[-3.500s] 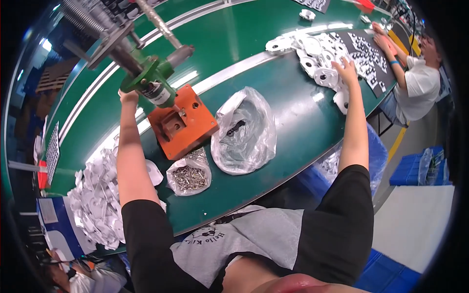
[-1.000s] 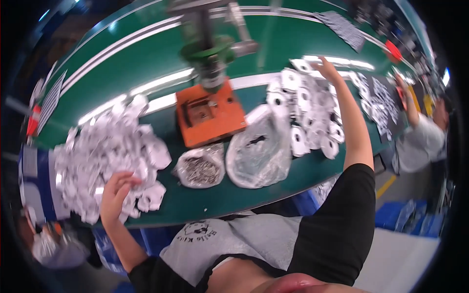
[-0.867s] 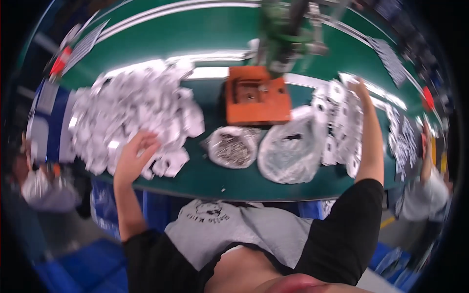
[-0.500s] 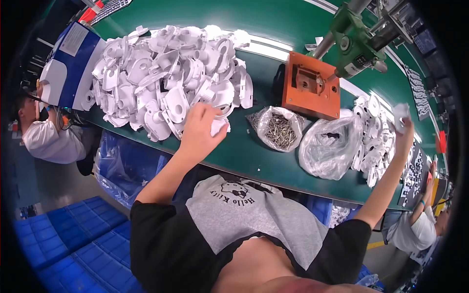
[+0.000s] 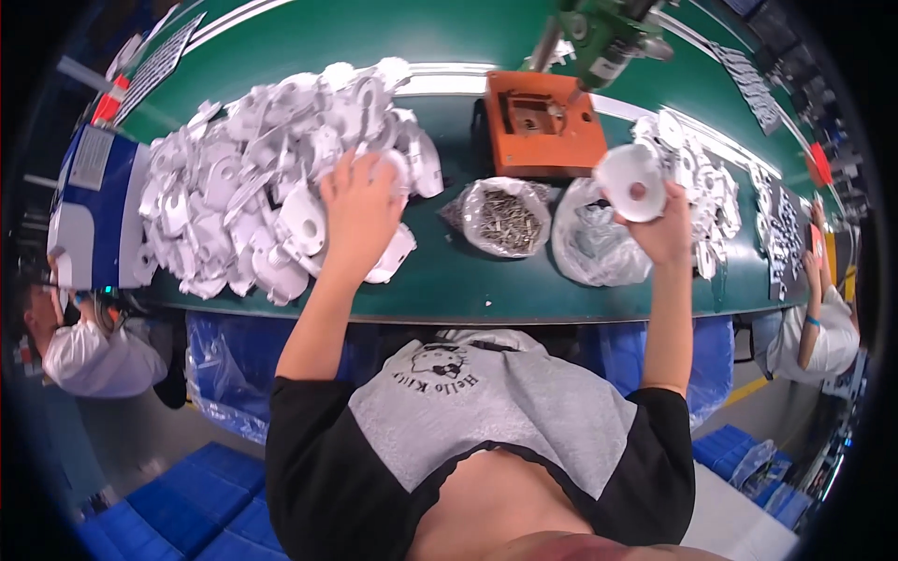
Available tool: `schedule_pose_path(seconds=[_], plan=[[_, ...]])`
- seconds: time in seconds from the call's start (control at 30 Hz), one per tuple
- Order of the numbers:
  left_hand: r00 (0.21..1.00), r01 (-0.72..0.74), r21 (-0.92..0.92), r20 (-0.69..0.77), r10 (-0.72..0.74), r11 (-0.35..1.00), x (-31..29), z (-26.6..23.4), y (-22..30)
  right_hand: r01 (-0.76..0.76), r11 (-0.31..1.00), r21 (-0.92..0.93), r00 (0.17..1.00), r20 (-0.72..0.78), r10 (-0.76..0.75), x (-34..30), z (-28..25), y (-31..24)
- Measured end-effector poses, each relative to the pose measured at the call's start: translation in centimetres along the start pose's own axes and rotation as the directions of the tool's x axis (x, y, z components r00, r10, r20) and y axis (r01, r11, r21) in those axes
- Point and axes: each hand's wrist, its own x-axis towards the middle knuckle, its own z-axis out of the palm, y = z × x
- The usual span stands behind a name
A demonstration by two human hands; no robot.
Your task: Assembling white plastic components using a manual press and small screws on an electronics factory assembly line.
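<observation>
My right hand (image 5: 662,229) is closed on a round white plastic part (image 5: 617,170) with a hole in it, raised above the clear plastic bag (image 5: 594,248). Over at the left, my left hand (image 5: 360,215) rests at the near right side of a big pile of white molded plastic parts (image 5: 224,178). Its fingers curl over one white part (image 5: 397,166) of that pile; the fingertips are partly lost against the white. Between the hands sits an open plastic bag of small metal pins (image 5: 508,222).
An orange fixture block (image 5: 547,150) with a recess stands behind the bags, under a green machine head (image 5: 608,42). More white parts (image 5: 716,201) lie right. A blue and white box (image 5: 98,206) borders the pile. Co-workers sit left (image 5: 103,351) and right (image 5: 818,337).
My right hand has come in from the far right, bringing the white part over the clear bag. The left hand has reached farther onto a part in the pile. The whole view has shifted.
</observation>
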Motion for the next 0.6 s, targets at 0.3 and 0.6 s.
schedule_pose_path(seconds=[0.3, 0.6], plan=[[0.881, 0.142, -0.951, -0.005, -0.472, 0.276, 5.6, -1.9, 2.4, 0.183, 0.968, -0.173, 0.970, 0.191, -0.149, 2.5, 4.6, 3.2], [0.863, 0.442, -0.582, 0.484, 0.145, -0.683, 9.2, 1.8, 10.4, 0.708, 0.282, -0.647, 0.626, 0.392, -0.674, 3.0, 8.5, 6.2]])
